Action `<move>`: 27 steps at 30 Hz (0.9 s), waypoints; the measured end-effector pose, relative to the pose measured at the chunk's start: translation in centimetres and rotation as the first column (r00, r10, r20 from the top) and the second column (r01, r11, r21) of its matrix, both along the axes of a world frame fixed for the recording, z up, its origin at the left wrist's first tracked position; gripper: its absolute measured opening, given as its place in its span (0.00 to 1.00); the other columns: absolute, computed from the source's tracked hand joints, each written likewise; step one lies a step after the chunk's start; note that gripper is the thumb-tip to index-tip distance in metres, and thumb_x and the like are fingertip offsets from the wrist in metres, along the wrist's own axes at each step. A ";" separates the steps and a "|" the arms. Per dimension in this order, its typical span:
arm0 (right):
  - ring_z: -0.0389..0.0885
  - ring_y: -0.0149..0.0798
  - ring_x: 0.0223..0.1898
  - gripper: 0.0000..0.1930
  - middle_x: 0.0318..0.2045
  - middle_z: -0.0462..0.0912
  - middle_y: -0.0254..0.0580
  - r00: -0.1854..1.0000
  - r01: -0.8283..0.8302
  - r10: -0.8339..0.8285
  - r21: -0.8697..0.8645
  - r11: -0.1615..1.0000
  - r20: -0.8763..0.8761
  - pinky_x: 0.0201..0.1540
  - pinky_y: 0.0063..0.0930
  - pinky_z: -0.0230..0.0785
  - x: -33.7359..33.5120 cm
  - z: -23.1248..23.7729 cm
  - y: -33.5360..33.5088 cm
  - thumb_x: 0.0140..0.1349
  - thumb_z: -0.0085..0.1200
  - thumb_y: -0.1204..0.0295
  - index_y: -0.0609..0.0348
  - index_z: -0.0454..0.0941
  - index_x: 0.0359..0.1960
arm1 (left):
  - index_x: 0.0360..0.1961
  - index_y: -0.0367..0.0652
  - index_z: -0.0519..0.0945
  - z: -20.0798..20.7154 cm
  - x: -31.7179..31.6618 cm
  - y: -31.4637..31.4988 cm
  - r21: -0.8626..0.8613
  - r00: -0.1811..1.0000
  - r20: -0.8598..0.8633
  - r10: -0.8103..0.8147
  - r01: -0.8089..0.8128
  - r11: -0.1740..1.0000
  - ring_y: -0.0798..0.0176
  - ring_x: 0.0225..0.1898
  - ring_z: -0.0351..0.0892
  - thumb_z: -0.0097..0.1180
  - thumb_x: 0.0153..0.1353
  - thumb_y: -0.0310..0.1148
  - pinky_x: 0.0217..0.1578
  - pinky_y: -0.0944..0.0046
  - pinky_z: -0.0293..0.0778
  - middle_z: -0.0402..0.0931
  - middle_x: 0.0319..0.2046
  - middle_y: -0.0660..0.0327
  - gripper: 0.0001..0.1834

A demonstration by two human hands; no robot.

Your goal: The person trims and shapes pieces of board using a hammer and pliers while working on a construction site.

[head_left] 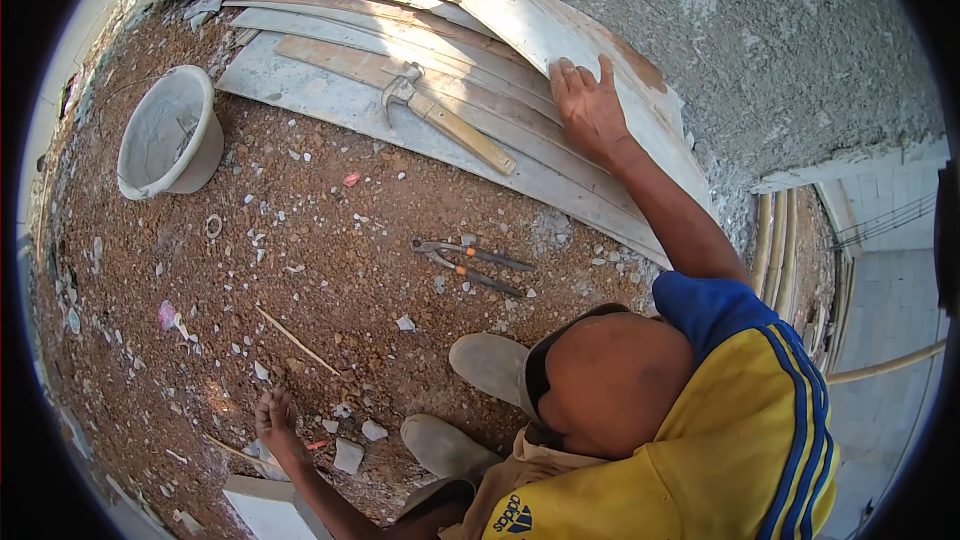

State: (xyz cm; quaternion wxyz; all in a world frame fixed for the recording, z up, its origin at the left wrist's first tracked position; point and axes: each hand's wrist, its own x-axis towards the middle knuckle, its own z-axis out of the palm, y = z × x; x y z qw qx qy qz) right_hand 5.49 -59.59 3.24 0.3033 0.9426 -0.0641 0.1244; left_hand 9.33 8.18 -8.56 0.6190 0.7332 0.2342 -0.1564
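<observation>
In the head view, the hammer [463,133] lies on the stacked boards [300,90], its claw end toward the bucket [203,162]. Right of the hammer, the right hand [590,110] rests on the top board [535,25], fingers partly spread at its edge; whether they grip it I cannot tell. The pincers [500,260] lie on the ground [330,210] below the hammer, handles parted. Well below and left of the hammer, the left hand [277,420] is near a stick [298,340], its fingers close together and slightly bent; I cannot tell whether they hold anything. The bucket stands tilted on the ground, left of the hammer.
</observation>
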 end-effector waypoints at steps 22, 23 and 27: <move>0.82 0.64 0.41 0.09 0.43 0.81 0.64 0.961 0.269 -0.154 0.649 0.712 -0.230 0.44 0.51 0.77 9.6 -6.0 -3.9 0.55 0.49 0.73 0.66 0.78 0.32 | 0.57 0.43 0.76 -1.4 0.2 -0.8 0.031 0.998 -0.032 -0.045 0.046 0.998 0.66 0.50 0.82 0.58 0.70 0.41 0.44 0.69 0.76 0.82 0.51 0.60 0.19; 0.82 0.64 0.41 0.09 0.43 0.81 0.64 0.961 0.268 -0.155 0.645 0.716 -0.228 0.44 0.51 0.77 9.1 -7.5 -4.6 0.55 0.49 0.73 0.66 0.78 0.32 | 0.56 0.44 0.77 -1.7 0.2 -0.4 0.004 0.998 -0.033 -0.055 0.055 0.998 0.67 0.50 0.81 0.59 0.69 0.41 0.44 0.70 0.76 0.81 0.51 0.61 0.19; 0.77 0.65 0.46 0.11 0.45 0.78 0.70 0.985 -0.077 -0.031 0.591 0.803 0.171 0.54 0.50 0.71 8.0 -10.8 -4.7 0.57 0.49 0.72 0.68 0.76 0.36 | 0.54 0.43 0.77 -2.7 -0.4 1.0 -0.015 0.999 -0.037 -0.031 0.031 0.999 0.67 0.49 0.81 0.60 0.68 0.41 0.44 0.69 0.78 0.81 0.49 0.62 0.19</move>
